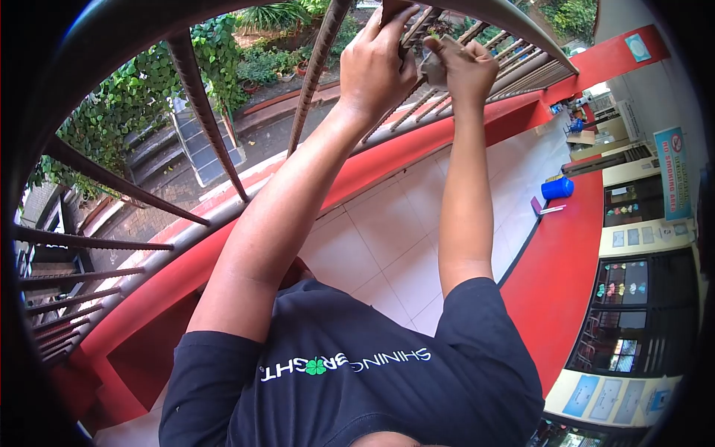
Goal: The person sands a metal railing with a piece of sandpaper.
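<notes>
My left hand is raised to the metal railing, its fingers closed around a small reddish-brown piece beside a ribbed bar. What this piece is, I cannot make out. Just to the right, my right hand pinches a small grey, flat, crumpled piece that looks like a scrap of sheet or cloth. It is close to the same bar; whether it touches is hidden by the fingers. Both forearms stretch upward from my dark T-shirt.
A curved top rail and a lower rail hold the ribbed bars. Below runs a red ledge. Tiled floor lies behind, with a blue container on the red strip. Plants grow beyond the railing.
</notes>
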### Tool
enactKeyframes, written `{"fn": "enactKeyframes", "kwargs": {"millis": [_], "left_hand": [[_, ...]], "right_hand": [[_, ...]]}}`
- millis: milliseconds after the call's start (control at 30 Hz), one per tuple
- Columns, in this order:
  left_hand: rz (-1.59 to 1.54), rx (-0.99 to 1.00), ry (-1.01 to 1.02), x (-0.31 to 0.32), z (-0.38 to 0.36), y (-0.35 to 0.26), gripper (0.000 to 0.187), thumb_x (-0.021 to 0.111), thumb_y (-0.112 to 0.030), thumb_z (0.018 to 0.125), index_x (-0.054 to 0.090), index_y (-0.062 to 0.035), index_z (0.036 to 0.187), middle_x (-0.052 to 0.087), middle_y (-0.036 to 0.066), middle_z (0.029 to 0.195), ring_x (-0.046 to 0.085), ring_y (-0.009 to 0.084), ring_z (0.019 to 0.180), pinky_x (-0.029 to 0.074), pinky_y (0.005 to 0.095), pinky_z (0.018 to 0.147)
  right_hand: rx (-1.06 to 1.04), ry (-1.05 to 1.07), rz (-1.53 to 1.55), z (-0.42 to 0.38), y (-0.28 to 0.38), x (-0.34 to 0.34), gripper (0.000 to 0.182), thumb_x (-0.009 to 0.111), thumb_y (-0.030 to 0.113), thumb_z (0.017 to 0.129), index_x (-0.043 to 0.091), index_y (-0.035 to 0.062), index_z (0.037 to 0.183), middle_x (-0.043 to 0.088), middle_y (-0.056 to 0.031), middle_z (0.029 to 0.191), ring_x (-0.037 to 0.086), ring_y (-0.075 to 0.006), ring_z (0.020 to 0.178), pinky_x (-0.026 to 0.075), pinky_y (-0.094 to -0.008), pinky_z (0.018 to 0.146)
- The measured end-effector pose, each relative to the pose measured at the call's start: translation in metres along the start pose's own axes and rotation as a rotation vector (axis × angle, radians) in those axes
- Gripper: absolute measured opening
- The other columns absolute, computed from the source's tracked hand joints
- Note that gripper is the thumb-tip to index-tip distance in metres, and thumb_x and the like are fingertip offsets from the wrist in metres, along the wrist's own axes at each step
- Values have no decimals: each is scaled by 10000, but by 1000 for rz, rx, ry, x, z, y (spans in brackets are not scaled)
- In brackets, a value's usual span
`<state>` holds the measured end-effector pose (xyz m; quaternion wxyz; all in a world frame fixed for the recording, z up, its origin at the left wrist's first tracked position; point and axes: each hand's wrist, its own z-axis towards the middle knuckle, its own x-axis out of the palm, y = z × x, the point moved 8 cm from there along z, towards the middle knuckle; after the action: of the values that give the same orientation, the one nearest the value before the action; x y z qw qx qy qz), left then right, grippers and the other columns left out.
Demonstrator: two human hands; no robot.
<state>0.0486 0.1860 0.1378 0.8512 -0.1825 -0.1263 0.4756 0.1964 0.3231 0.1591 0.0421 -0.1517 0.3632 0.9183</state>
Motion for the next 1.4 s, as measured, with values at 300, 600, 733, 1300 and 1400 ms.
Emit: {"fn": "enactKeyframes", "kwargs": {"millis": [300,600,733,1300,1400], "left_hand": [[-89,-79,32,-6,5,-2,566,587,37,755,612,-30,1316,632,264,1251,664,433,1003,561,470,857],[-15,-9,-28,-1,2,2,558,616,1,764,627,-72,1318,673,233,1202,676,423,1045,566,467,921],[-18,-38,-2,1,-3,4,565,610,11,762,628,-70,1321,664,240,1225,675,430,1050,562,473,929],[25,-8,-33,1,-3,0,525,591,-7,784,632,-41,1306,669,229,1163,676,418,984,556,479,857],[38,-26,-17,3,-5,4,523,593,-14,784,632,-38,1304,671,230,1151,679,416,974,558,473,853]], "right_hand": [[106,123,-28,-7,-3,8,403,850,60,818,507,98,610,667,-51,650,664,-92,615,499,-233,496],[91,300,-296,-37,-81,21,611,1007,318,630,439,128,510,610,-1,587,505,-45,523,414,-252,458],[146,51,7,1,-7,6,549,973,249,708,466,132,530,637,-28,609,526,-45,510,407,-221,438],[249,274,-143,-81,-114,32,464,988,316,663,605,69,576,682,-40,629,553,-48,551,486,-228,548],[306,62,89,-8,-26,7,369,956,278,717,668,61,636,689,-39,631,623,-74,547,521,-228,581]]}}
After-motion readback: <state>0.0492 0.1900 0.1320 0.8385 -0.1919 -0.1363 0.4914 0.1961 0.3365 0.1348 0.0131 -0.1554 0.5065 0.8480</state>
